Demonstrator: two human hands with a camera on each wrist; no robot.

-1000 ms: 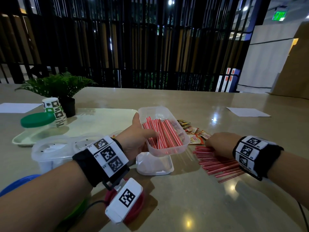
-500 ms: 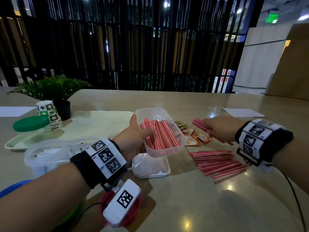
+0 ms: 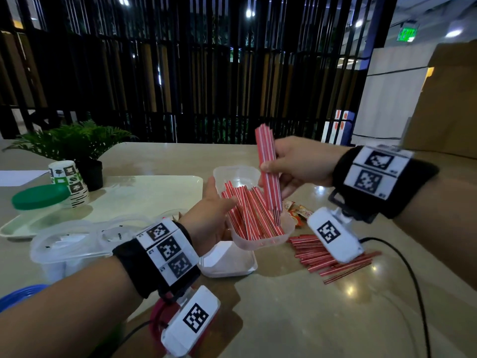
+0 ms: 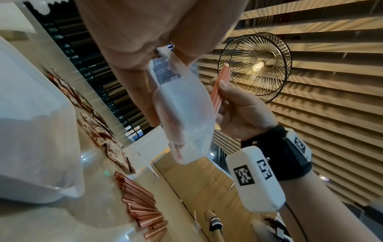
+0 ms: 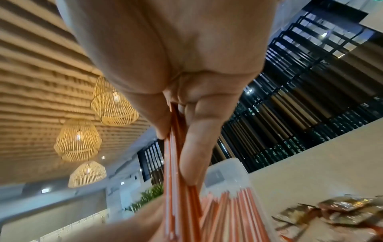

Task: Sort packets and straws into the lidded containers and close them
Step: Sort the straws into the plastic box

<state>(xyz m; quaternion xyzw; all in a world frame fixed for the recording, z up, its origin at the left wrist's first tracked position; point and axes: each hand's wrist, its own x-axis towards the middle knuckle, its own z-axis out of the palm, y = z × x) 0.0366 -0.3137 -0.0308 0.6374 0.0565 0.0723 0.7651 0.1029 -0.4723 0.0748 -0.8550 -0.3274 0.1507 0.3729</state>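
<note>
My left hand (image 3: 209, 215) grips a clear plastic container (image 3: 260, 240) by its left wall and holds it tilted above the table; several red-and-white straws (image 3: 247, 213) lie inside. My right hand (image 3: 291, 165) pinches a bundle of straws (image 3: 268, 171) almost upright, its lower ends down inside the container. In the right wrist view thumb and fingers (image 5: 194, 155) clamp that bundle (image 5: 178, 196). In the left wrist view the container (image 4: 184, 117) hangs from my left hand (image 4: 134, 41). More loose straws (image 3: 325, 257) lie on the table at right, with sauce packets (image 3: 296, 213) behind them.
A second clear container (image 3: 227, 262) sits under the held one. At left are clear lidded tubs (image 3: 69, 244), a pale tray (image 3: 144, 192), a green-lidded jar (image 3: 38, 197), a printed paper cup (image 3: 69, 182) and a potted plant (image 3: 77, 146). A black cable (image 3: 413, 280) trails at right.
My right hand picked a bundle of straws off the table pile, lifted it and swung it left, and now stands it in the container. My left hand kept holding the container.
</note>
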